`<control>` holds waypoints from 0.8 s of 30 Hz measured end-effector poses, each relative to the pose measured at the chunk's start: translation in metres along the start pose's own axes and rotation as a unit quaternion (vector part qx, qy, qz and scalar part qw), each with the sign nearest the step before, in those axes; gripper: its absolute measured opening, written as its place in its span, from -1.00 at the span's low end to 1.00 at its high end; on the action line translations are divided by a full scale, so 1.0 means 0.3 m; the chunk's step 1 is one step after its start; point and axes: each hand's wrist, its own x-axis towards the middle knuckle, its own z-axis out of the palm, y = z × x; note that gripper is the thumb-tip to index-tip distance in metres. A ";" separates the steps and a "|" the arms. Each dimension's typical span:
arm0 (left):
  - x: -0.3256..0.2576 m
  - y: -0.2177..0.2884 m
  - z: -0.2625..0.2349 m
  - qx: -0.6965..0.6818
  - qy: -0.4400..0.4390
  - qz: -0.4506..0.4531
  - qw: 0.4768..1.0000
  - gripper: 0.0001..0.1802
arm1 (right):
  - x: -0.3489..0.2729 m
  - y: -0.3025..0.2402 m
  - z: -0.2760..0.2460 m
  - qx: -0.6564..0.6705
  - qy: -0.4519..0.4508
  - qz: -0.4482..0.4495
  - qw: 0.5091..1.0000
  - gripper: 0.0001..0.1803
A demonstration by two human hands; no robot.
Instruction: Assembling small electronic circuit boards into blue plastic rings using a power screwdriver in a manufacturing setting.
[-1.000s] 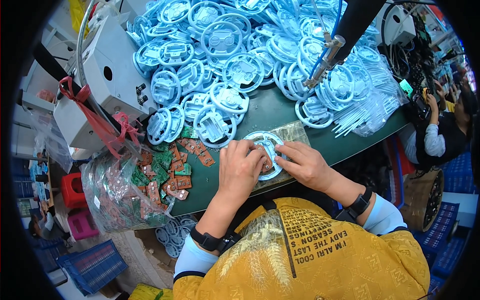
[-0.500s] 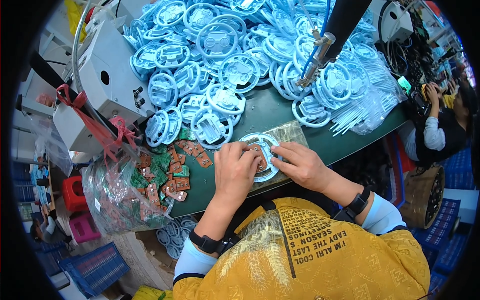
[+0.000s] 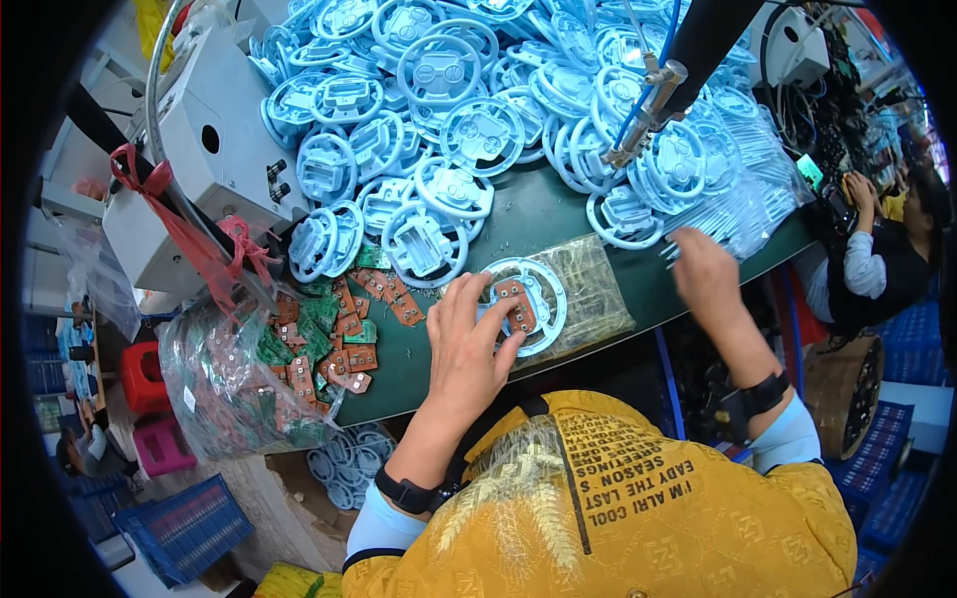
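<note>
The blue wheel frame (image 3: 550, 317) lies on a wrapped slab (image 3: 595, 296) at the near edge of the worktop (image 3: 533, 214); a brown circuit board (image 3: 515, 305) sits inside its ring. Left hand (image 3: 467, 337): at 9 o'clock of the frame, partly open, fingertips at the rim. Right hand (image 3: 706, 274): at 2 o'clock, clear of the frame, fingers bent; its grip, slightly blurred, cannot be determined.

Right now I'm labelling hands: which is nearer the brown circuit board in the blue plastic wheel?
Left hand, at the left edge of the board; right hand is farther right.
</note>
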 end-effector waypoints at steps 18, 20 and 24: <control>0.031 0.029 -0.034 0.033 -0.042 -0.010 0.999 -0.46 | 0.058 0.282 -0.002 -0.168 -0.117 -0.182 0.962 -0.97; 0.029 0.032 -0.036 0.039 -0.045 -0.011 0.998 -0.42 | 0.059 0.276 -0.004 -0.159 -0.093 -0.194 0.963 -0.97; 0.032 0.038 -0.026 0.049 -0.041 -0.010 0.998 -0.29 | 0.062 0.208 -0.058 -0.047 0.003 -0.184 0.982 -0.89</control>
